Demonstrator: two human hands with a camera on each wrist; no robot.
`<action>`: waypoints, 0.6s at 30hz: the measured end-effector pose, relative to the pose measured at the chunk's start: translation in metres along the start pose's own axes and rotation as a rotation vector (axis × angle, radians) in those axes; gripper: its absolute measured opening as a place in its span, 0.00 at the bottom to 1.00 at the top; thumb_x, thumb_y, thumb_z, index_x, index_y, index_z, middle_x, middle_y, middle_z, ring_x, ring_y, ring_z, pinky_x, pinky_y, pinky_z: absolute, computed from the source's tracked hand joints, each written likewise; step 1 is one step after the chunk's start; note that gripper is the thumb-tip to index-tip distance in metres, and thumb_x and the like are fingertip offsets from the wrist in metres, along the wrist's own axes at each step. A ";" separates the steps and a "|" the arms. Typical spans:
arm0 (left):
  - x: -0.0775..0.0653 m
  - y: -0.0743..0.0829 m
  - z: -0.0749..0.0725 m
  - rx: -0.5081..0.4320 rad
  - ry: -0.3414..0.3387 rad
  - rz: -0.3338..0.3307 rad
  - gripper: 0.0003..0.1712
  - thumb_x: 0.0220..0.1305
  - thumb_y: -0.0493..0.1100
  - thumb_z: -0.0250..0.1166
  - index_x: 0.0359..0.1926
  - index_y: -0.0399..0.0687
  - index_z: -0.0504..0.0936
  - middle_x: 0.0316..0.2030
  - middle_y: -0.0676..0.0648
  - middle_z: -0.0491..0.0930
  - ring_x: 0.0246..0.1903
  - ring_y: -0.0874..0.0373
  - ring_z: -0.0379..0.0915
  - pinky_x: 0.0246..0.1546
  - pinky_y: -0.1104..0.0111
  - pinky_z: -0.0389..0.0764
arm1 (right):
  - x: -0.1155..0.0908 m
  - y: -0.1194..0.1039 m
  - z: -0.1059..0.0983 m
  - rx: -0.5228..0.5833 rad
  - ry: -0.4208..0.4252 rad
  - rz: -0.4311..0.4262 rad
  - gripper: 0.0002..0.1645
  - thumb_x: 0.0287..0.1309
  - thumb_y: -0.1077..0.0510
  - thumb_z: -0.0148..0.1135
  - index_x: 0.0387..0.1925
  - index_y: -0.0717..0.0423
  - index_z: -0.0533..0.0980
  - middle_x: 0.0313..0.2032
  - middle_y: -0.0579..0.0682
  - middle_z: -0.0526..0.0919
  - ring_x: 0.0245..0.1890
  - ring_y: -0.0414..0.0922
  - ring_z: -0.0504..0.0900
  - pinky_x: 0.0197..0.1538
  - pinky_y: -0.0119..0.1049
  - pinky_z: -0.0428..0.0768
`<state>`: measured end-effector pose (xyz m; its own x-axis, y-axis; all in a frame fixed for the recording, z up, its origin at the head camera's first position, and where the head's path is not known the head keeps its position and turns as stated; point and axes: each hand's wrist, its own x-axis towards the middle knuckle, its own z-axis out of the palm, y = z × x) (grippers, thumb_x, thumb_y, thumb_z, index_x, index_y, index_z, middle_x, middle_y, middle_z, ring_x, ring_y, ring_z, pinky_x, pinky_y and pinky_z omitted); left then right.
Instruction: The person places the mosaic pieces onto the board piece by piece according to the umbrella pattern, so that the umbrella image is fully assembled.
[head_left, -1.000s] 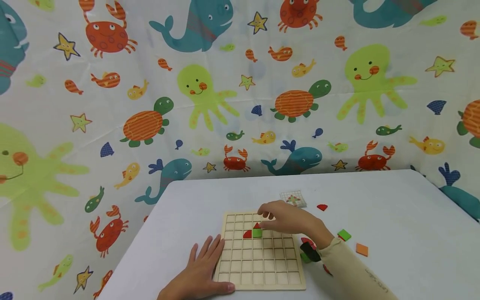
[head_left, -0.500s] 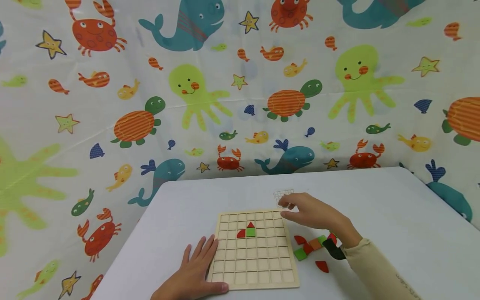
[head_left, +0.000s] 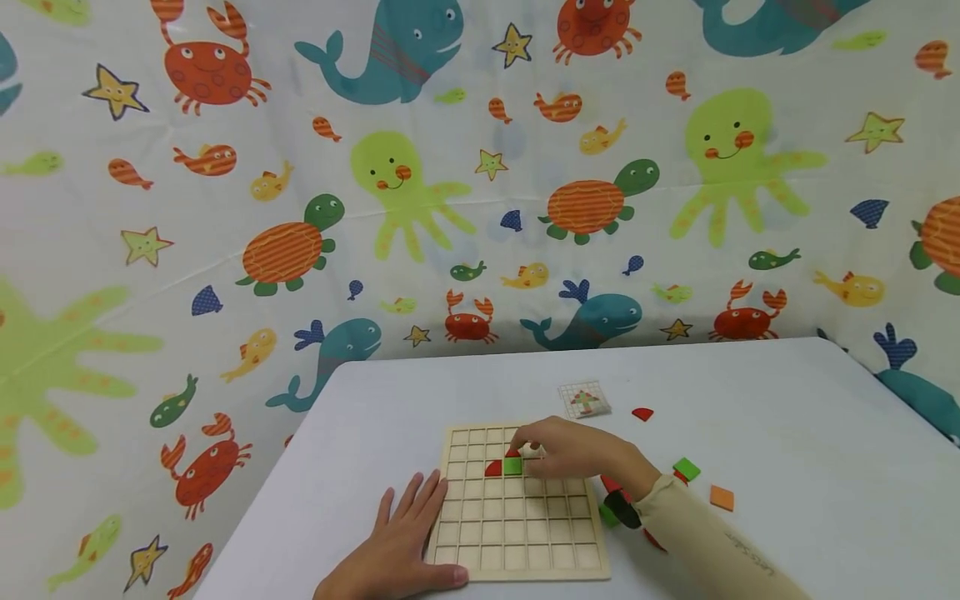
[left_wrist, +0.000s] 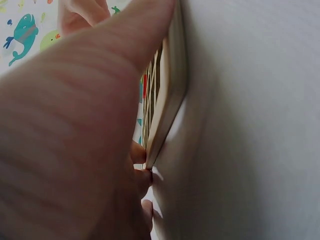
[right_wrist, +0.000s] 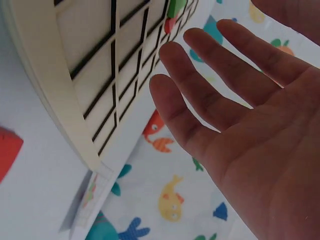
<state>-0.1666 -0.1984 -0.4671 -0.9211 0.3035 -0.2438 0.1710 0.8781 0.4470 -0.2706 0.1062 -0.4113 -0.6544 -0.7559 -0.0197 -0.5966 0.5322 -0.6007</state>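
Beige sleeve (head_left: 712,533) partly hides one red piece (head_left: 652,541) (board (head_left: 517,574) left, orange tile (head_left: 722,498) right).

Your head view is bright and evenly lit; your left wrist view looks dimmer, with soft shadow on the surface (left_wrist: 270,125) beside the board (left_wrist: 166,110).

The board (head_left: 492,509) is pale tan with a grid. Its square block (head_left: 512,466) is green, its curved block (head_left: 493,469) red. The worktop (head_left: 360,442) is white. The white cloth (head_left: 480,200) has orange-red crabs (head_left: 207,72).
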 end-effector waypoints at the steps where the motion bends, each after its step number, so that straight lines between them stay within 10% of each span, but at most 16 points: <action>1: 0.000 0.000 0.000 0.001 0.000 0.001 0.78 0.46 0.85 0.68 0.87 0.49 0.51 0.86 0.46 0.44 0.84 0.39 0.27 0.73 0.32 0.20 | 0.001 0.000 0.001 0.003 -0.005 -0.002 0.16 0.70 0.61 0.65 0.58 0.55 0.84 0.57 0.49 0.86 0.57 0.52 0.84 0.60 0.49 0.83; 18: -0.002 0.000 -0.003 -0.015 -0.003 0.031 0.75 0.52 0.80 0.72 0.86 0.43 0.51 0.86 0.42 0.43 0.84 0.38 0.30 0.74 0.32 0.25 | 0.001 -0.005 0.005 -0.015 -0.012 0.032 0.15 0.72 0.59 0.65 0.56 0.55 0.85 0.53 0.46 0.87 0.55 0.47 0.82 0.60 0.47 0.82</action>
<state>-0.1655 -0.2005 -0.4637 -0.9141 0.3322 -0.2324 0.1947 0.8625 0.4671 -0.2660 0.1011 -0.4123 -0.6674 -0.7431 -0.0485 -0.5825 0.5615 -0.5878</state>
